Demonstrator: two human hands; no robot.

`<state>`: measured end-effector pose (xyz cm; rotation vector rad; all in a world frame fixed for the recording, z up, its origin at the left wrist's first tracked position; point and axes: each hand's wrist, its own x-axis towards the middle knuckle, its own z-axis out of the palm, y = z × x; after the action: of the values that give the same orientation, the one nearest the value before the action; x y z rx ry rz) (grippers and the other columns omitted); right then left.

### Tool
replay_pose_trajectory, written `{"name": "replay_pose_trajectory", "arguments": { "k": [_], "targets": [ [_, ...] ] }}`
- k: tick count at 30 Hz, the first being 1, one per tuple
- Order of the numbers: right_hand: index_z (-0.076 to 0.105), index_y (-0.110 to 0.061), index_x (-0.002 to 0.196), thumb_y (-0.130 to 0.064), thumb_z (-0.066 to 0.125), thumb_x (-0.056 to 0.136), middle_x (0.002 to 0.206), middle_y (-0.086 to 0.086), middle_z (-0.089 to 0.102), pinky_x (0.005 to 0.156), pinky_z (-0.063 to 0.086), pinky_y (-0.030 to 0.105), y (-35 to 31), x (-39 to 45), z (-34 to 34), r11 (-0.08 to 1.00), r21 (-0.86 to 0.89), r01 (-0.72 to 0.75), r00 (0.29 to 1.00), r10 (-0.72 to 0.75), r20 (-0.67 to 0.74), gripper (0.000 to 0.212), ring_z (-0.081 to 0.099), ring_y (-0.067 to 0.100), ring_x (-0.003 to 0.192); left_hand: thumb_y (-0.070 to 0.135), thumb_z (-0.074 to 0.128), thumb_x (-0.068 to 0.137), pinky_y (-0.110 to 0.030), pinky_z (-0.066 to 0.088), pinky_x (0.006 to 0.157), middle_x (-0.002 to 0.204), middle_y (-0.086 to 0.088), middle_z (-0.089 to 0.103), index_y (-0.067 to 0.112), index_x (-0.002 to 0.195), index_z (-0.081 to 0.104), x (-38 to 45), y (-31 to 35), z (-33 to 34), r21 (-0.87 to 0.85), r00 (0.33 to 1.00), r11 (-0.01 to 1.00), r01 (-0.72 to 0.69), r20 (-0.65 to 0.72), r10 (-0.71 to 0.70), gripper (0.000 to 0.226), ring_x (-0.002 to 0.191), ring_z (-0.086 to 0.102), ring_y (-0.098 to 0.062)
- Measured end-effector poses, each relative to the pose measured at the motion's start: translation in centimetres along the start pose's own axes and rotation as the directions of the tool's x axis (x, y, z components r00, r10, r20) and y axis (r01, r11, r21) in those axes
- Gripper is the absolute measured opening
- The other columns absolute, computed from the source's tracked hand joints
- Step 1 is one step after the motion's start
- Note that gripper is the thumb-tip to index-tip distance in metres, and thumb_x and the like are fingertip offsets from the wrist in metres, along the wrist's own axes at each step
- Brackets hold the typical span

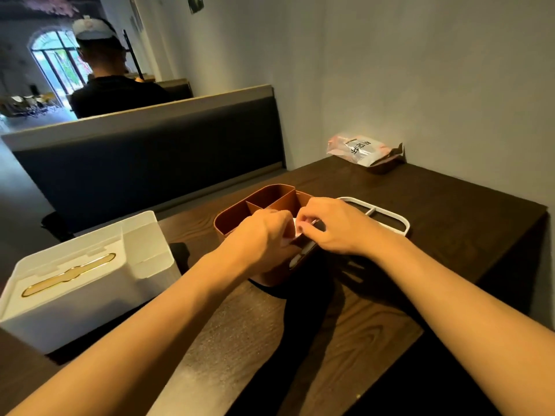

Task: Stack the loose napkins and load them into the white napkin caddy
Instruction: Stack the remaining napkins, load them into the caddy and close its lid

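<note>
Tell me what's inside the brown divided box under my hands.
The brown box has bare far compartments. Both hands pinch a white napkin over the near part; its contents below are covered.

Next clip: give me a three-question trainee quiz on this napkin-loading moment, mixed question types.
1. True or false: both hands work over the brown divided plastic organiser.
2. Where does the white plastic napkin caddy with the gold slot stand? A) to the person's left B) at the far right by the wall C) inside the organiser
3. Fill in: the flat white frame-like lid lies to the ___ of the organiser.

Key: 1 true: left hand and right hand pinch a small pale napkin piece there. 2 A. 3 right.
</note>
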<state>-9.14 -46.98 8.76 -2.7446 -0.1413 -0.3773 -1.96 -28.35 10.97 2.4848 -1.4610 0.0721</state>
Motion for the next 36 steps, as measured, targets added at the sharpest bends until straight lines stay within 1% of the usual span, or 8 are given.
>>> {"name": "replay_pose_trajectory", "arguments": {
  "k": [5,8,11,13,18,24,31,36],
  "targets": [
    [0.07,-0.027,0.099,-0.036,0.05,0.1,0.096,-0.01,0.062,0.085,0.057,0.037,-0.4,0.9,0.7,0.996,-0.081,0.034,0.999,-0.033,0.022,0.021,0.059,0.007,0.094,0.026,0.068,0.097,-0.025,0.058,0.084,0.116,-0.003,0.072,0.014,0.126,0.067,0.2,0.1,-0.5,0.108,0.998,0.992,-0.062,-0.002,0.063,0.031,0.102,0.071,-0.018],
    [0.071,-0.025,0.098,-0.036,0.05,0.102,0.094,-0.009,0.065,0.082,0.056,0.034,-0.3,0.9,0.2,0.999,0.042,0.016,1.0,-0.017,0.021,0.024,0.061,0.006,0.091,0.026,0.07,0.095,-0.024,0.058,0.082,0.114,-0.001,0.071,0.015,0.123,0.068,0.9,-0.2,-1.1,0.124,0.997,0.991,-0.041,0.072,0.032,0.03,0.099,0.071,-0.016],
    [0.07,-0.026,0.105,-0.033,0.055,0.101,0.102,-0.007,0.067,0.084,0.055,0.029,1.9,0.4,-1.2,0.976,0.208,-0.066,0.97,0.111,-0.215,0.018,0.062,0.007,0.096,0.03,0.073,0.094,-0.019,0.054,0.075,0.103,0.008,0.065,0.017,0.116,0.071,1.4,-0.1,-1.8,0.101,0.995,0.995,-0.007,0.102,-0.003,0.026,0.097,0.068,-0.013],
    [0.066,-0.025,0.109,-0.028,0.058,0.098,0.109,-0.003,0.063,0.086,0.055,0.033,4.6,-0.1,-2.1,0.96,0.165,-0.227,0.895,0.272,-0.352,0.015,0.061,0.013,0.101,0.035,0.068,0.097,-0.016,0.053,0.072,0.101,0.01,0.065,0.018,0.116,0.07,1.8,0.3,-2.0,0.102,0.997,0.995,0.003,0.074,-0.01,0.026,0.093,0.068,-0.011],
    [0.058,-0.02,0.127,-0.034,0.058,0.099,0.13,0.008,0.051,0.093,0.049,0.042,9.3,-2.1,-0.6,0.745,-0.129,-0.654,0.756,0.646,-0.102,0.031,0.051,0.029,0.12,0.035,0.054,0.104,-0.024,0.06,0.077,0.103,0.0,0.073,0.017,0.116,0.07,2.9,1.7,-1.8,0.096,0.998,0.995,0.017,-0.062,-0.011,0.027,0.085,0.07,-0.012],
    [0.049,-0.011,0.132,-0.033,0.061,0.099,0.134,0.014,0.053,0.095,0.051,0.042,10.7,-3.7,1.5,0.687,-0.174,-0.706,0.707,0.695,-0.128,0.042,0.056,0.032,0.122,0.027,0.054,0.104,-0.029,0.061,0.077,0.099,0.0,0.074,0.017,0.111,0.072,3.8,3.3,-1.0,0.068,0.997,0.997,-0.04,-0.068,0.045,0.021,0.083,0.068,-0.012],
    [0.056,-0.007,0.127,-0.018,0.052,0.102,0.125,0.014,0.062,0.085,0.053,0.039,11.4,-4.8,1.1,0.611,-0.318,-0.725,0.67,0.734,-0.115,0.028,0.064,0.032,0.113,0.029,0.056,0.104,-0.03,0.062,0.077,0.1,0.001,0.072,0.018,0.116,0.069,4.7,4.0,0.2,0.029,0.998,0.998,-0.051,-0.042,0.052,0.021,0.084,0.07,-0.013],
    [0.037,-0.001,0.144,-0.007,0.049,0.1,0.136,0.022,0.056,0.093,0.05,0.044,10.8,-4.8,-0.7,0.582,-0.203,-0.788,0.614,0.767,-0.187,0.046,0.058,0.038,0.123,0.026,0.058,0.103,-0.012,0.05,0.068,0.107,0.005,0.07,0.014,0.121,0.068,4.0,3.4,-0.1,-0.043,0.991,0.998,-0.051,-0.127,0.045,0.024,0.087,0.062,-0.007]
  ]
}}
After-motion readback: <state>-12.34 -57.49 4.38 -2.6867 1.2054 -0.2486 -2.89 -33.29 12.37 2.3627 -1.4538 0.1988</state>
